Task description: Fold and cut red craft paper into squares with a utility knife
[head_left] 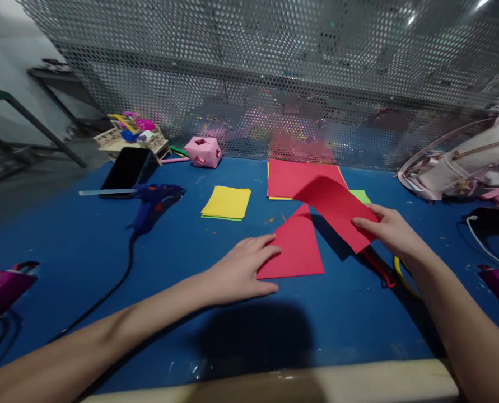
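My right hand [383,226] pinches the edge of a red paper strip [333,210], lifted off the table and curving up to the left. Below it and to the left, a red paper piece [296,249] with a pointed top lies flat. My left hand [249,263] rests at that piece's left edge, fingers spread and stretched onto it. Behind the strip lies a stack of red sheets [302,174] with yellow showing at its edges. Partly under my right forearm are scissors [379,268], their red and yellow handles showing.
A blue glue gun [148,207] with its cord lies left, by a black phone [127,165]. Yellow square papers [227,201], a pink folded paper shape [204,151] and a small wooden stand [131,134] sit farther back. A pale bag [467,162] is right; perforated metal [249,73] borders the back.
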### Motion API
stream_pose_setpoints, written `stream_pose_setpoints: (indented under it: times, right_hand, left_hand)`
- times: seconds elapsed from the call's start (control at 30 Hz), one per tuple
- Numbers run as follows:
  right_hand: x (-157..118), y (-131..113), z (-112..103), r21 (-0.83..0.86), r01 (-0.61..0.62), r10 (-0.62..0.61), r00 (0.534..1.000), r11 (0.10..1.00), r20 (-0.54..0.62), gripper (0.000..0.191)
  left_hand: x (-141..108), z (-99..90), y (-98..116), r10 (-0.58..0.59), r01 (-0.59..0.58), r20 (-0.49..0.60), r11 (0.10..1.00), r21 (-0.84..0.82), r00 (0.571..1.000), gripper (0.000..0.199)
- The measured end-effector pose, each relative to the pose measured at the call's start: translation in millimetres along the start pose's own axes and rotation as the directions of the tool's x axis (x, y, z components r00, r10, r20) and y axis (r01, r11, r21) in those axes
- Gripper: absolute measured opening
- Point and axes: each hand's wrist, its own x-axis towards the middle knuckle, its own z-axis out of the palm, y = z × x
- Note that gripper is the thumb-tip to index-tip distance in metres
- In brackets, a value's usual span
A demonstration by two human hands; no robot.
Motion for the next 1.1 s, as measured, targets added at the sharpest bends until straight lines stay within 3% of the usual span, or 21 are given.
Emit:
stream_pose_setpoints:
  times: [0.13,0.33,0.5,0.57,0.7,0.8,0.93,1.1]
  right_hand:
    - [5.3,1.8,9.2,0.188,-0.068,0.067,0.998,0.980,0.007,0.037]
    - [11.7,7.0,5.7,0.160,-0.078,0.086,0.995,0.984,-0.045,0.041]
    - [43.6,16.4,-23.0,0.141,-0.018,0.059,0.954,0.990,-0.293,0.072]
    - [61.0,22.6,-36.1,0.142,-0.019,0.070,0.930,0.990,-0.361,0.067]
    - [90.4,38.1,-53.8,0.118,-0.108,0.144,0.919,0.987,-0.367,0.039]
    - [106.1,49.5,-58.1,0.050,-0.189,0.194,0.918,0.981,-0.347,0.029]
    - [122.6,61.7,-58.0,-0.121,-0.272,0.231,0.933,0.955,-0.276,0.032]
    - [130.2,64.4,-62.2,-0.459,-0.258,0.193,0.964,0.850,-0.186,0.031]
  left_hand:
    - [0.1,11.5,5.0,0.059,-0.067,0.062,0.990,0.127,0.996,0.051]
    - [0.8,12.8,-2.8,0.157,-0.151,-0.031,0.978,0.147,0.987,0.043]
    - [-1.3,13.0,-1.8,0.218,-0.200,-0.063,0.956,0.215,0.974,0.032]
    - [-2.3,14.8,-2.7,0.268,-0.239,-0.079,0.934,0.266,0.960,0.024]
    - [-3.8,17.1,-6.8,0.376,-0.324,-0.092,0.879,0.348,0.922,0.027]
    - [-4.1,16.2,-7.8,0.399,-0.343,-0.066,0.852,0.395,0.914,0.037]
    - [-3.4,16.8,-7.1,0.389,-0.331,-0.037,0.828,0.453,0.921,0.040]
    - [-2.2,26.3,-10.6,0.378,-0.315,-0.028,0.807,0.499,0.925,0.040]
